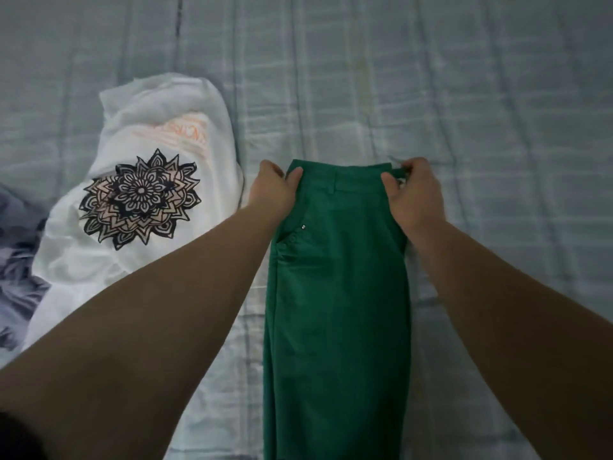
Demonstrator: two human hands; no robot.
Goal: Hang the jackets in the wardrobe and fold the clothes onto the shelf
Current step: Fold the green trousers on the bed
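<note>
Evidently the folding part of the job is in hand: a pair of green cotton trousers [338,293], already doubled leg over leg into one long strip, lies flat on the pale blue-grey checked bedsheet [464,111] and runs from the hands back toward the person. The left hand [275,190] pinches the near-side corner of the waistband, thumb on top of the cloth and the other fingers tucked out of sight beneath or beside it. The right hand [414,194] grips the opposite corner, thumb and curled fingers closed round what looks like a belt loop. Holding both corners at once probably keeps the waistband square and taut, so the strip can be straightened or carried over itself in the next fold without skewing.

Just beyond the left hand's outer side, close to the trousers but not touching them, a white cotton T-shirt with a black mandala print and faint orange lettering [139,194] lies crumpled, apparently waiting its turn. Further out on that same side, a rumpled greyish-purple garment [16,254] shows at the edge.

No wardrobe, shelf, basket or other container is in view, so nothing can be said of what they hold.
</note>
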